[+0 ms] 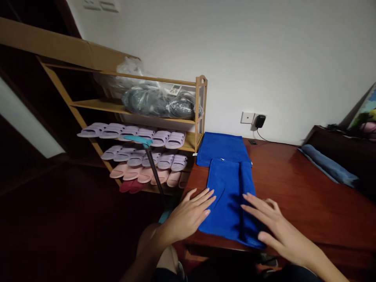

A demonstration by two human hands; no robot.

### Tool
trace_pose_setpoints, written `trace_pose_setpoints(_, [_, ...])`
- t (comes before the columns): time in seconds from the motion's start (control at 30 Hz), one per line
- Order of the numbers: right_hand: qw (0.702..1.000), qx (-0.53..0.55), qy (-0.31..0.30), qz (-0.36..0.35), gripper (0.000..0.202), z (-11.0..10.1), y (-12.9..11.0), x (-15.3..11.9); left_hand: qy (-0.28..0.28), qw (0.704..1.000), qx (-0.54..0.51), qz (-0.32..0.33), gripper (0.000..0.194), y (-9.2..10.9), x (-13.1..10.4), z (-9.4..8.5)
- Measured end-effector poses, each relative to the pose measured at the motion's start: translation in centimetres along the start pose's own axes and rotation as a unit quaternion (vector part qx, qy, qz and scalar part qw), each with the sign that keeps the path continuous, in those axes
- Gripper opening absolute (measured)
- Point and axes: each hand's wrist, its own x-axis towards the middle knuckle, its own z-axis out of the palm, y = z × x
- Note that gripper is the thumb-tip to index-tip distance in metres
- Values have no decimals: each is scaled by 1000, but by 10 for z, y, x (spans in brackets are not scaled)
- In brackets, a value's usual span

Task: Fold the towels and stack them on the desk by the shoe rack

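A blue towel [225, 207] lies partly folded at the front edge of the wooden table, with a strip along its right side turned over. Flat fingers of my left hand [192, 213] rest at the towel's left edge, holding nothing. Over the folded right strip, my right hand [268, 219] is spread, casting a shadow on the cloth; whether its fingertips touch the cloth I cannot tell. Just behind, a folded blue towel stack [223, 147] lies against the wall, its front edge meeting the towel's far end.
Left of the table [288, 188] stands a wooden rack [197, 113] with several purple and pink slippers [160, 138] and plastic-wrapped items [158, 102]. A teal-headed pole [154, 168] leans before it. A grey-blue cloth [327, 164] and a plugged-in adapter [260, 121] are right.
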Motion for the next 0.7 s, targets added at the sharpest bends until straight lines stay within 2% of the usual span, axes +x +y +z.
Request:
trace_pose_setpoints(0.07, [999, 21, -32, -30, 56, -1, -6, 9, -5, 1000, 5, 2, 48, -1, 0, 0])
trace_pose_setpoints(0.17, [999, 32, -22, -19, 51, -2, 1, 4, -15, 1000, 16, 0, 49, 0, 0, 0])
trace_pose_setpoints(0.37, [994, -20, 58, 93, 45, 10, 52, -59, -16, 1000, 25, -3, 49, 1, 0, 0])
trace_pose_setpoints(0.47, [985, -40, 102, 133, 44, 14, 67, -82, -5, 1000, 19, 3, 49, 0, 1, 2])
trace_pose_setpoints(0.53, [979, -40, 135, 146, 42, 13, 66, -81, -4, 1000, 19, 3, 49, -1, 1, 3])
trace_pose_setpoints(0.6, [979, -31, 149, 136, 43, 11, 56, -69, -8, 1000, 22, 2, 49, -1, 2, 3])
trace_pose_setpoints(0.7, [991, -18, 96, 93, 52, 8, 34, -39, -10, 1000, 28, 2, 48, -1, 2, 2])
